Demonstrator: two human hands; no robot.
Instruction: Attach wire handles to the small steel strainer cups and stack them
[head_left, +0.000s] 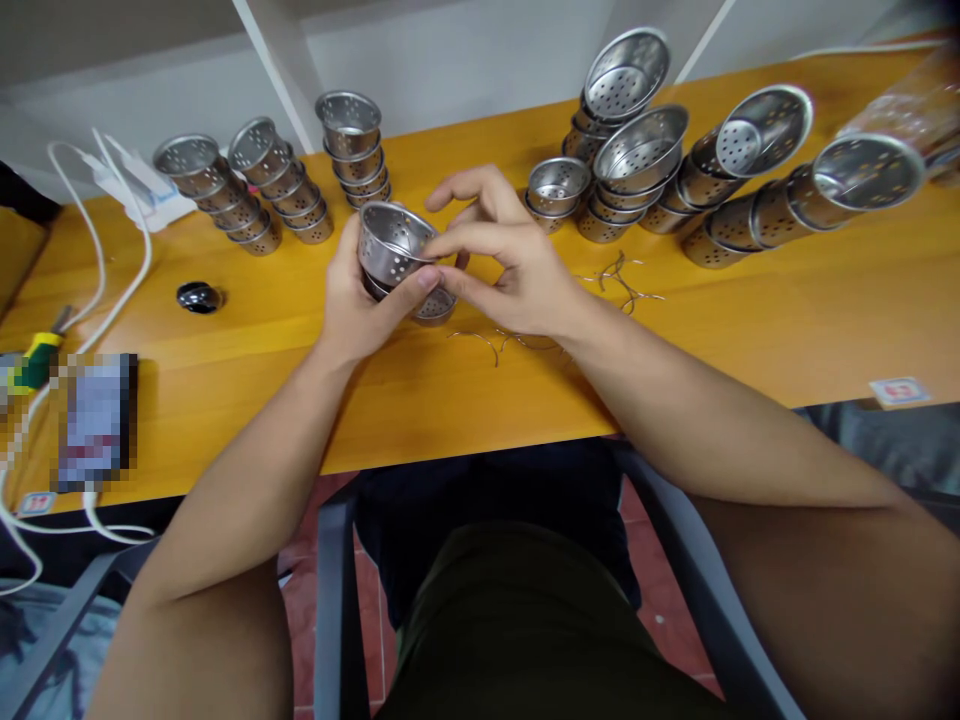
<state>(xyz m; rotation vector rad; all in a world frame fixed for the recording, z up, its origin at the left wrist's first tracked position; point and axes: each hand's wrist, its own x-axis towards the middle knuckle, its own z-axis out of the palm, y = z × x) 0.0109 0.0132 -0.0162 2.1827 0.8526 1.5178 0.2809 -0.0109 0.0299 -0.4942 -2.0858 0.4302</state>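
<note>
Strainer (390, 245), perforated steel, tilted, held just above the table (450, 400) near its middle: left hand (360, 300) wrapped closed around its wall, right hand (510, 260) pinched shut on its rim, second strainer (436, 308) lying just beneath. Handling note, as a judgement: a firm, steady left grip should let the right fingertips work finely at the rim without the strainer turning. Nearby: loose wires (510, 342) by the right wrist; left stacks (247, 195) and right stacks (637, 160) at the back.
</note>
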